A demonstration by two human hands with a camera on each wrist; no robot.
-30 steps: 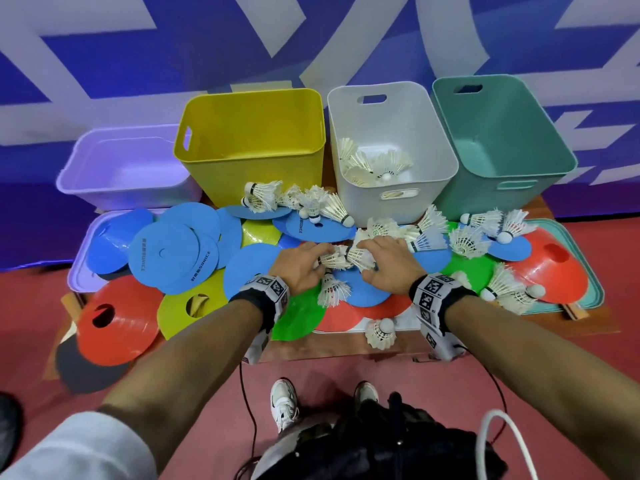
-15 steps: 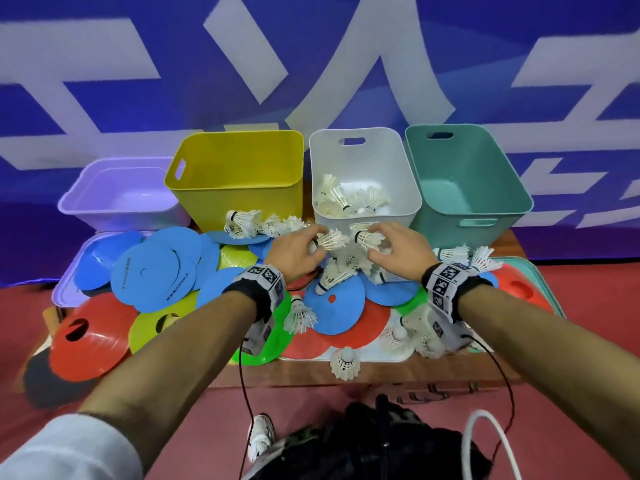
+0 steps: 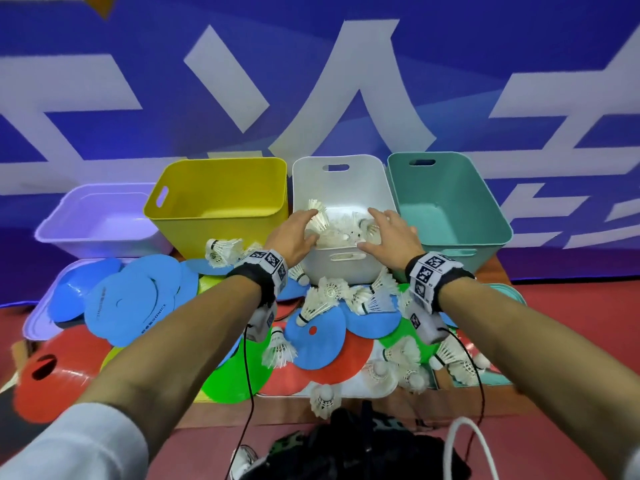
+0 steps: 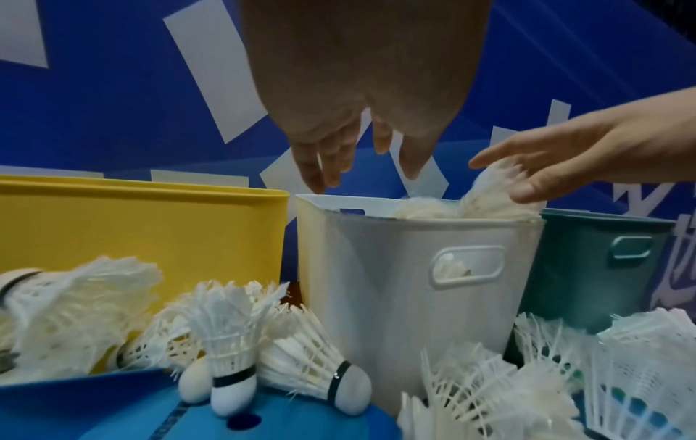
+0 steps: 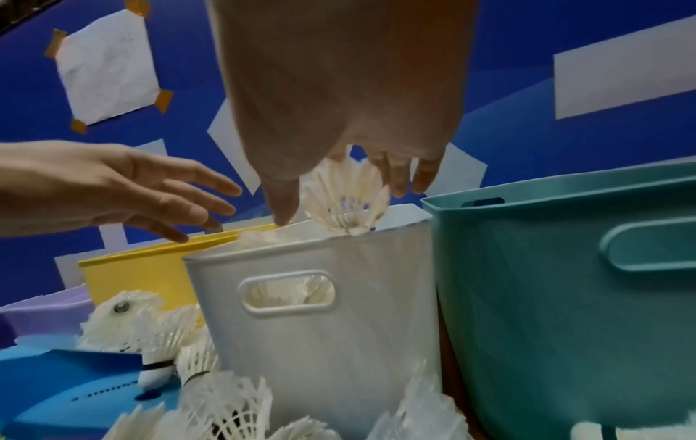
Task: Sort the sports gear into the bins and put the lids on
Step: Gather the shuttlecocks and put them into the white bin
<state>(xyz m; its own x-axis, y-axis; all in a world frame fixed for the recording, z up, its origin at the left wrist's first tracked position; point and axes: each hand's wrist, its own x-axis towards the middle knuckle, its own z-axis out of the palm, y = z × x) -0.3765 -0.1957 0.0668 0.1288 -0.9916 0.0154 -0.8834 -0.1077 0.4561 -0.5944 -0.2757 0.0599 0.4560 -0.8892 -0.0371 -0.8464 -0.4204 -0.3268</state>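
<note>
Both hands hover with spread fingers over the white bin (image 3: 341,271), which holds several white shuttlecocks (image 3: 341,233). My left hand (image 3: 304,226) is over the bin's left rim with straight fingers (image 4: 327,166), gripping nothing. One shuttlecock (image 3: 317,218) is in the air beside it. My right hand (image 3: 377,226) is over the right side, and a shuttlecock (image 5: 346,202) drops from under its loose fingers (image 5: 399,175) into the bin. More shuttlecocks (image 3: 329,292) lie on the table in front of the bin.
A yellow bin (image 3: 221,202), a teal bin (image 3: 446,209) and a lavender bin (image 3: 100,226) flank the white one. Blue discs (image 3: 131,306), a red cone (image 3: 52,375) and a green disc (image 3: 235,379) cover the table. A lavender lid (image 3: 38,327) lies under the discs.
Both hands lifted a bunch of shuttlecocks from the table, carried them forward over the white bin and opened, letting them fall in.
</note>
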